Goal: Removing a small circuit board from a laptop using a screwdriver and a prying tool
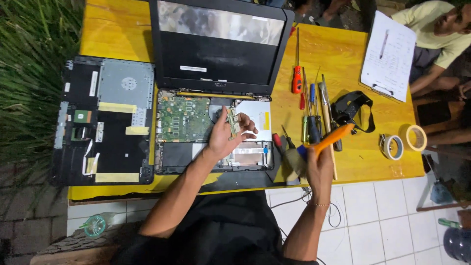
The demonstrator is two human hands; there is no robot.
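My left hand (223, 137) pinches a small green memory module (232, 122), fingers closed on its edges, held upright above the opened laptop base (181, 127). My right hand (319, 164) is wrapped tight around an orange-handled brush (314, 149), bristles pointing at the laptop's right edge.

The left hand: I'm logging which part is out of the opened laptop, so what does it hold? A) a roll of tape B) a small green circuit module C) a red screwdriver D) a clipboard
B: the left hand holds a small green circuit module up over the opened laptop, while the right hand holds an orange-handled brush.
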